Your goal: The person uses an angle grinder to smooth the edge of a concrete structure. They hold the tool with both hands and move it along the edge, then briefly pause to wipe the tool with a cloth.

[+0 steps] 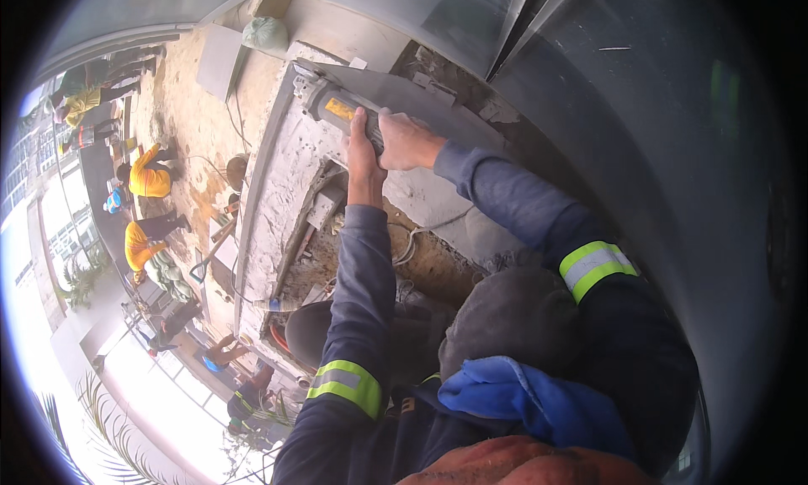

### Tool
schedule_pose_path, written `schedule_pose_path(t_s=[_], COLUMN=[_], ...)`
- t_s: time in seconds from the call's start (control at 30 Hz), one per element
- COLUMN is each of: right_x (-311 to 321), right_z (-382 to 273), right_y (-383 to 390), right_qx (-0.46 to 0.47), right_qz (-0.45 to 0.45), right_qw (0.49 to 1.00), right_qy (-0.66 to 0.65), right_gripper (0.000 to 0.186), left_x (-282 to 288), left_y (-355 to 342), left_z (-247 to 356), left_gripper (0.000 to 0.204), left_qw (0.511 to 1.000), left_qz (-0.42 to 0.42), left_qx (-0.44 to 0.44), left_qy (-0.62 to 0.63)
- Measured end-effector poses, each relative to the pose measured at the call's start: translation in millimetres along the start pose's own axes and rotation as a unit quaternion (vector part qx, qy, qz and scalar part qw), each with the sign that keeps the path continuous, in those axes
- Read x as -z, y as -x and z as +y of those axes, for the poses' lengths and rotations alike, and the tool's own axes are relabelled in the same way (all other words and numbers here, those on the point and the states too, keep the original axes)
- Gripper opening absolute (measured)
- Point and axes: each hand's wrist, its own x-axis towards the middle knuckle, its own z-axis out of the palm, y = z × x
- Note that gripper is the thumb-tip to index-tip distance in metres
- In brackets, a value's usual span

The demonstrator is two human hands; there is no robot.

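Note:
An angle grinder (337, 106) with a grey body and yellow label lies along the dusty concrete ledge (273, 203), its head at the upper left over the far edge. My left hand (365, 157) is wrapped round the grinder's body, thumb along it. My right hand (406, 140) is closed on the rear end, just right of the left one. A grey slab (433, 190) lies beneath my wrists, and a rough recess with cables (411, 241) is below that.
A glossy dark panel (665, 148) rises on my right. On the left, several workers (150, 180) in yellow or dark clothing bend or stand on the dirty floor (181, 98). A pale board (219, 60), a green bag (265, 34) and a shovel (199, 270) lie about there.

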Motion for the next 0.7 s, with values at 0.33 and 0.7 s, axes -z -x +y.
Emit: schedule_pose_path(t_s=[0.33,0.7], right_x=[12,12], right_z=[1,9], right_y=[31,41], right_qx=[-0.006,0.013], right_qz=[0.000,0.011], right_qw=[1.000,1.000], right_qy=[-0.011,-0.008], right_gripper=[0.048,0.046], left_x=[-20,-20], left_y=[30,36], left_z=[-7,-12], left_gripper=[0.028,0.040], left_qw=[1.000,1.000], left_qz=[0.000,-0.005], left_qx=[-0.004,0.007], left_qy=[-0.001,-0.025])
